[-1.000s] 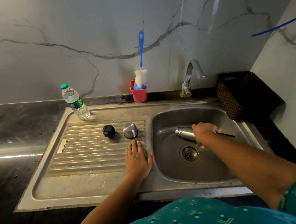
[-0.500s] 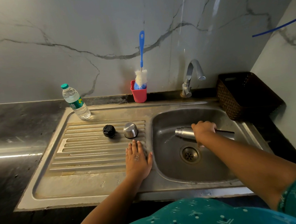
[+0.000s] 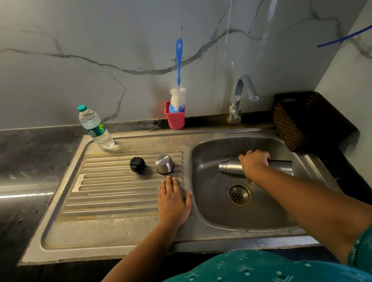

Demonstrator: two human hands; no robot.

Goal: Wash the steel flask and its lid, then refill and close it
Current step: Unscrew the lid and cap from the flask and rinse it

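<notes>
The steel flask (image 3: 230,168) lies on its side in the sink basin (image 3: 217,212), its open neck pointing left. My right hand (image 3: 254,160) grips its middle from above. On the ribbed drainboard (image 3: 110,188) stand the black inner lid (image 3: 137,164) and the steel cap (image 3: 164,164), upside down. My left hand (image 3: 173,200) rests flat on the drainboard just in front of the steel cap, beside the basin's left rim, holding nothing.
A plastic water bottle (image 3: 95,128) stands at the back left of the drainboard. A blue bottle brush (image 3: 178,76) sits in a red holder (image 3: 175,117) against the wall. The tap (image 3: 242,97) is behind the basin, a dark basket (image 3: 309,119) at the right.
The flask's base end has come more into view to the right of my right hand. My left hand has not moved.
</notes>
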